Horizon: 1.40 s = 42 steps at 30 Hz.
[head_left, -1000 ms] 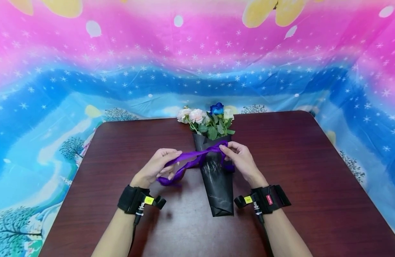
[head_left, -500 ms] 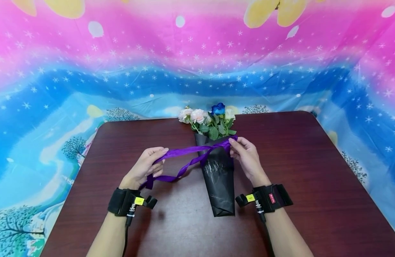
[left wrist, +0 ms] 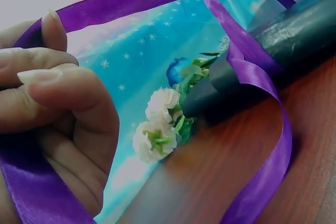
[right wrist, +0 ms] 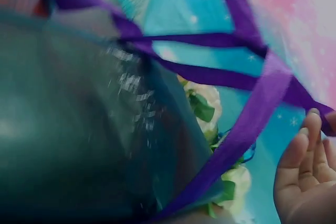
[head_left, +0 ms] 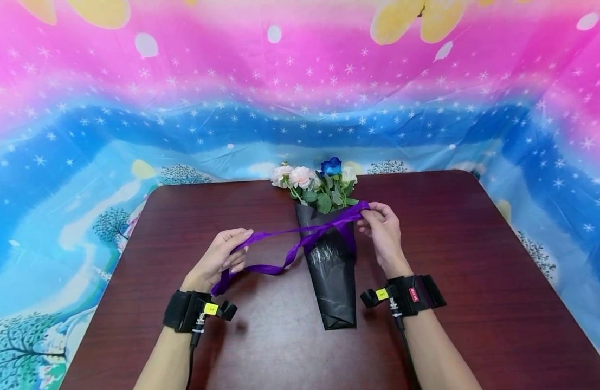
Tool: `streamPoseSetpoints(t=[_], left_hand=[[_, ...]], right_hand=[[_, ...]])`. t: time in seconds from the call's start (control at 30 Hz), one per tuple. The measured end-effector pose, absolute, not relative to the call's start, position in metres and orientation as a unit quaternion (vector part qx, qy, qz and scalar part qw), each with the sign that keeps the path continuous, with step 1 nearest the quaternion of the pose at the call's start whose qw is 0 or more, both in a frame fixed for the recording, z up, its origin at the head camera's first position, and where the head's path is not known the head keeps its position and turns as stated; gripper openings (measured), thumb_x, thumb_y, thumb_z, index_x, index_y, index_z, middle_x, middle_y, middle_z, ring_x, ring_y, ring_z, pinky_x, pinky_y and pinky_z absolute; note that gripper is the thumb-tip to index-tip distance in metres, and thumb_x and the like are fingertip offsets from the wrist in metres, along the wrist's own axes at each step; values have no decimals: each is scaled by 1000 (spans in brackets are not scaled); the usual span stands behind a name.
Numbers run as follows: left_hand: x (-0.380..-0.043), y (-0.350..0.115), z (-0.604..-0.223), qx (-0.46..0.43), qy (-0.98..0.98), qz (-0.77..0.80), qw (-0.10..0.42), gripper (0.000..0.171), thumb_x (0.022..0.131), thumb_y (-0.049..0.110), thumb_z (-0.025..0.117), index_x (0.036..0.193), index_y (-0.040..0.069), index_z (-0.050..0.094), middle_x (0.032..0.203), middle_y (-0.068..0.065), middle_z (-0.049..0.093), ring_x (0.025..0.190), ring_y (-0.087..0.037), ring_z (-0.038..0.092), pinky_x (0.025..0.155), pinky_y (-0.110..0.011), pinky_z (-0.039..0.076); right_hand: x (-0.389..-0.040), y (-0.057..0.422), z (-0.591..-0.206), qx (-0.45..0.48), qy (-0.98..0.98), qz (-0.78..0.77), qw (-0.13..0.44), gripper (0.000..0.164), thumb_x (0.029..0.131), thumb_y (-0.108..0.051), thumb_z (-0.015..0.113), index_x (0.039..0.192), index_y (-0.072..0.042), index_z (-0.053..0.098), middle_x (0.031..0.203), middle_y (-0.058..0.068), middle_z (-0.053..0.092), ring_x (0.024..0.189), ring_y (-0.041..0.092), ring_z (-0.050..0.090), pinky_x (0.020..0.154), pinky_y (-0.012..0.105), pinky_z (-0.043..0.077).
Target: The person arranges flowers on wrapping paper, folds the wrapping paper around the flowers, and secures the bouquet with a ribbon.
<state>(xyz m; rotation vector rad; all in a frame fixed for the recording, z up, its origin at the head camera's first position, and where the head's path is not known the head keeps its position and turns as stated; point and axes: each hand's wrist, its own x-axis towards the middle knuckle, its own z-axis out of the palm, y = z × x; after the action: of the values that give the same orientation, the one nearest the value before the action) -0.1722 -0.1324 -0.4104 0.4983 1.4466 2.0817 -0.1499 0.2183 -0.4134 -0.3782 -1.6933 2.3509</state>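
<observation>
A bouquet wrapped in black paper [head_left: 331, 281] lies on the table, its pale pink, white and blue flowers [head_left: 300, 177] toward the far edge. Around the wrap runs a purple ribbon [head_left: 291, 255], crossing over itself near the flower end. My left hand [head_left: 223, 253] pinches one stretch of ribbon between thumb and forefinger, left of the bouquet; a loose length hangs below that hand. On the other side, my right hand [head_left: 384, 230] pinches the ribbon just right of the wrap's top. The left wrist view shows ribbon [left wrist: 131, 4] pulled across between the hands.
The dark red-brown wooden table [head_left: 465, 260] extends around the bouquet. Behind and beside it hangs a pink and blue printed cloth [head_left: 300, 119]. Both wrists wear black straps [head_left: 187, 311] with cables running down the forearms.
My hands have spread apart, the left to the left, the right to the right and slightly away. The upper ribbon stretch has grown longer and thinner; the bouquet stays in place.
</observation>
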Motion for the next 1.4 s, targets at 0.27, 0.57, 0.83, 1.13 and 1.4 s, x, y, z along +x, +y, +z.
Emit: streamPoseSetpoints(t=[0.27, 0.57, 0.83, 1.13, 1.4], left_hand=[[-172, -139, -420, 168, 532, 786, 268, 33, 102, 18, 47, 70, 9, 47, 43, 5, 33, 32, -8, 25, 38, -19, 32], [-173, -141, -424, 153, 560, 773, 254, 36, 100, 23, 53, 68, 9, 44, 43, 5, 32, 32, -7, 27, 39, -22, 27], [-176, -146, -426, 138, 568, 775, 240, 34, 100, 23, 53, 69, 8, 48, 43, 5, 33, 32, -6, 29, 40, -21, 28], [-183, -154, -429, 129, 601, 758, 218, 34, 100, 24, 52, 71, 7, 51, 43, 3, 35, 35, -6, 31, 43, -20, 32], [-187, -160, -430, 92, 618, 761, 175, 38, 99, 27, 55, 67, 8, 46, 49, 2, 29, 40, -9, 26, 48, -20, 35]], right_hand=[[-151, 234, -415, -125, -391, 909, 72, 9, 101, -8, 44, 108, -10, 49, 81, 0, 57, 65, 11, 51, 60, 21, 42], [-150, 238, -409, -141, -523, 838, 71, 26, 101, -37, 45, 100, -11, 51, 80, 0, 49, 65, 11, 41, 59, 22, 37], [-145, 253, -398, -96, -478, 868, 92, 30, 104, -32, 36, 91, -11, 53, 79, 1, 55, 67, 13, 44, 65, 23, 37], [-134, 284, -393, -105, -410, 900, 107, 28, 104, -30, 37, 93, -9, 53, 83, 4, 57, 69, 14, 46, 66, 24, 38], [-124, 309, -397, -116, -340, 925, 121, 24, 102, -29, 45, 95, -8, 53, 82, 7, 58, 69, 16, 47, 63, 27, 39]])
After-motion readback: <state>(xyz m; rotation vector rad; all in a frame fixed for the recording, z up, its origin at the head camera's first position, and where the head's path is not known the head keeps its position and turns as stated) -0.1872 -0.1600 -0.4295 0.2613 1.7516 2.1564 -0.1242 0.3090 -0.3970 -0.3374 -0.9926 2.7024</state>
